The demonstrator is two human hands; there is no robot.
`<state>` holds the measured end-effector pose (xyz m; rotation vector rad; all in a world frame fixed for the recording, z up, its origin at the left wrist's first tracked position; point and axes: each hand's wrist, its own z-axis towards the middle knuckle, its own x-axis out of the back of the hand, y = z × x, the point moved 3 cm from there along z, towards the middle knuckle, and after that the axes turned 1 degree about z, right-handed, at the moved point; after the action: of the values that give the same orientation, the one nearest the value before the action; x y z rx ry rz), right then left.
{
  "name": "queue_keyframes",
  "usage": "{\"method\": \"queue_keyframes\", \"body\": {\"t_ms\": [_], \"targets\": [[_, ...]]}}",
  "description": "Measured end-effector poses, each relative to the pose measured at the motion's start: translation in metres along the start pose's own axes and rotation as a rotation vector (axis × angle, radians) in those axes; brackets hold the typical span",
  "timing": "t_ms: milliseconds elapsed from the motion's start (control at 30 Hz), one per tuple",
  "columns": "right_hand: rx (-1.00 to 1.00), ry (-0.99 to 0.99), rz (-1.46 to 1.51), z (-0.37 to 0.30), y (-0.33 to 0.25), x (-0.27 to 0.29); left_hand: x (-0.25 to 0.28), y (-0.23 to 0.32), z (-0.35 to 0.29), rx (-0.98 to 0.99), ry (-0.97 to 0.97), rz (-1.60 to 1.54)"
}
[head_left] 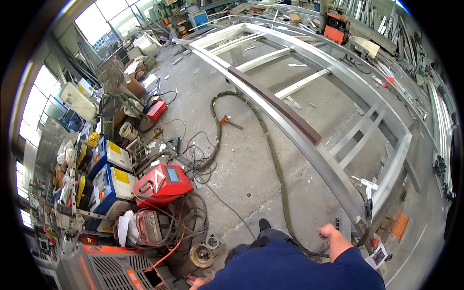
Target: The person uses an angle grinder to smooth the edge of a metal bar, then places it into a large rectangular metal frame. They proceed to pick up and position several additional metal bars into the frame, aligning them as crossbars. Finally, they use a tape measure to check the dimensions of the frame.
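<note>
Right hand [329, 232]: held out low, just past the person's front, forearm coming out of a navy sleeve [358, 265]. Fingers curled in, so the grip looks narrow; cannot tell whether anything is inside it. In the picture it appears left of the near corner of a big metal frame [333, 179], the nearest large thing.

Left hand [201, 282]: cut off by the lower edge, partly behind the body. Cannot tell how wide its grip is or what it holds. A round tin [201, 255] appears just above it.

Metal frame: runs from the near right to the far end of the floor [241, 166], long sides joined by crossbars. A brown bar [275, 106] lies lengthwise along its left side. At the near corner, a white tool [366, 183] with a black handle.

Green hose [276, 164]: loops across the floor left of the frame, then back toward the person. An orange-headed tool [226, 120] lies inside the loop.

Left side: red machine [164, 183] with a small screen, tangled cables [195, 212] beside it, blue-and-white boxes [107, 193] behind. Lower left, a grey-and-orange machine [113, 270]. Far right, an orange mesh piece [399, 226] on the floor.
</note>
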<state>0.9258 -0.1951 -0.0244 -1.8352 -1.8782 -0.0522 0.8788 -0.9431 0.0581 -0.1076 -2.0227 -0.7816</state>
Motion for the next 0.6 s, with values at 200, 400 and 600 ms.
{"method": "queue_keyframes", "body": {"t_ms": [200, 400, 600], "targets": [[0.274, 0.050, 0.101, 0.075, -0.268, 0.027, 0.083, -0.049, 0.104, 1.051, -0.025, -0.611], [0.551, 0.306, -0.043, 0.113, -0.511, 0.059, 0.158, -0.146, 0.259, 1.332, -0.015, -0.727], [0.480, 0.570, -0.163, 0.126, -0.655, 0.090, 0.326, -0.196, 0.536, 0.997, -0.058, -0.691]]}}
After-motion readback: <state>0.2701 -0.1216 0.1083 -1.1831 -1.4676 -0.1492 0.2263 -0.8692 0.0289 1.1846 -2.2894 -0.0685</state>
